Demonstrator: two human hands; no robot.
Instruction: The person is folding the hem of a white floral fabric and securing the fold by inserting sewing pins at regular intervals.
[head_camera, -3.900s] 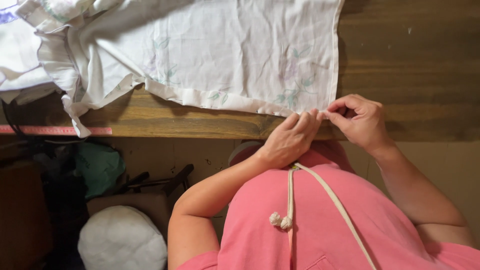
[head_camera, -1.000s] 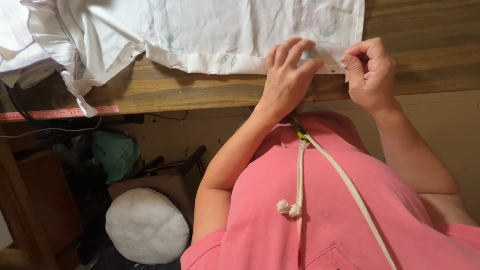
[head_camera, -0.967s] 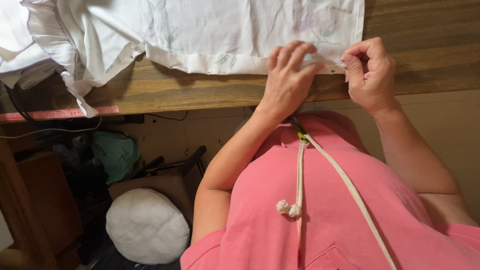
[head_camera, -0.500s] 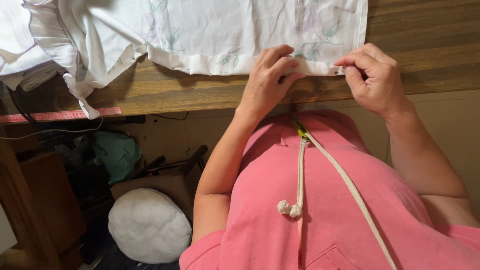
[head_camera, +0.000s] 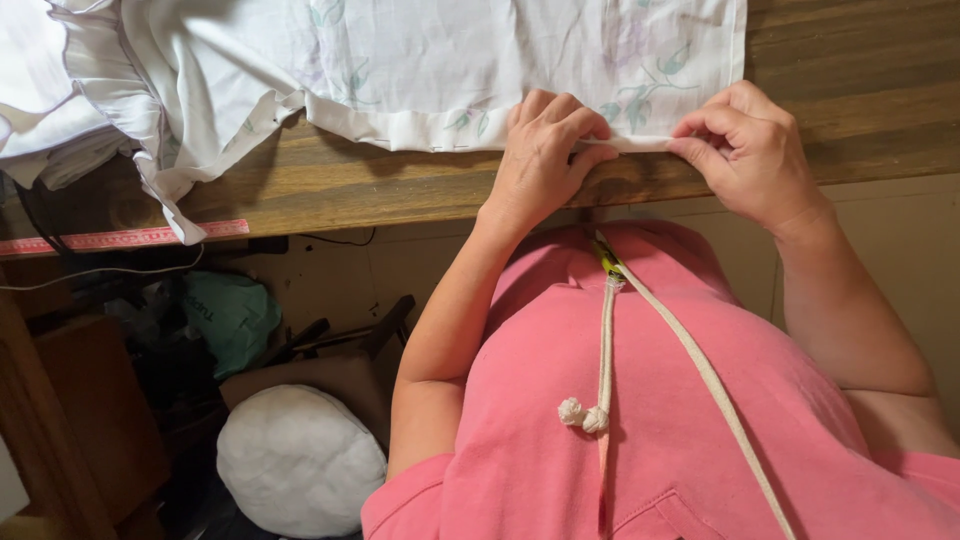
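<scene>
Surface: wooden table (head_camera: 400, 185), grain running 9 to 3 o'clock. White cloth (head_camera: 440, 60) with faint floral print spread across it, bunched at 10 o'clock. Red tape measure (head_camera: 120, 238) on the near edge at 9 o'clock.

Below, 7 o'clock: white round cushion (head_camera: 300, 460); green bag (head_camera: 232, 312).

Left hand (head_camera: 545, 150) presses the hem flat, fingers together. Right hand (head_camera: 750, 150) pinches the hem at 1 o'clock.

Change: both hands have shifted slightly left along the hem since half a second ago.

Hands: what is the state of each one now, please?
Left hand: fingers curled, pressing the white floral fabric hem.
Right hand: fingers pinching the same hem.
</scene>
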